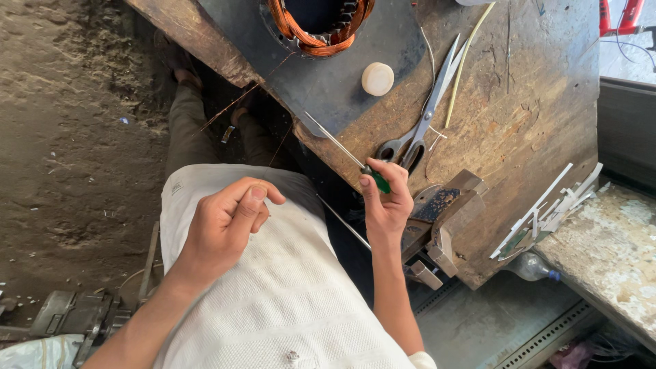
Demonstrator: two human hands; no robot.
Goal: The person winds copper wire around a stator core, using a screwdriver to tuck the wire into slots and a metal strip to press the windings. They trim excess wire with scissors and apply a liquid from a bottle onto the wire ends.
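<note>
My right hand (387, 205) grips a green-handled screwdriver (378, 180) at the near edge of a worn wooden workbench (519, 102). Its thin metal shaft (333, 140) points up and left over a dark metal sheet (328, 82). My left hand (224, 222) hovers over my lap, thumb pressed against curled fingers, and I can see nothing in it. A motor stator with copper windings (316, 31) sits at the top of the sheet. Grey scissors (427, 113) lie just beyond my right hand.
A white round disc (378, 78) lies near the stator. A metal vise (444, 222) is fixed to the bench edge right of my hand. White strips (547, 212) stick out at the right edge. Red-handled pliers (618, 15) lie at top right. Dirt floor (68, 137) is at left.
</note>
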